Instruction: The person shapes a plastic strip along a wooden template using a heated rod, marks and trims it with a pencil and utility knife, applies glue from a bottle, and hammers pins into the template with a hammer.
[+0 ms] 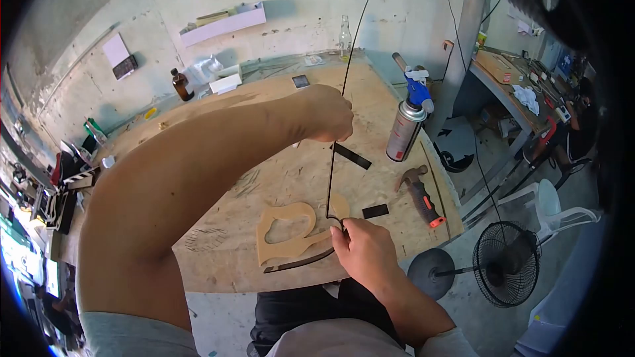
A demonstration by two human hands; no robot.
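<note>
A long thin black strip (331, 182) rises from the worktable past the top of the wall. My left hand (329, 114) is closed around it at mid-height, arm stretched across the table. Lower down, my right hand (364, 248) pinches the strip where it bends sharply; its lower part curves off to the left along the tabletop. Beside my right hand lies a flat tan cut-out shape (270, 251) with a rounded opening, partly hidden by the strip and fingers. Two short black pieces, one longer (352, 157) and one smaller (376, 211), rest nearby.
On the wooden table (225, 271), a blue-headed gas torch on a canister (403, 133) and a hammer (421, 198) stand and lie to the right. A brown bottle (182, 86) and clear bottle (344, 39) are at the back. A black fan (507, 264) stands on the floor.
</note>
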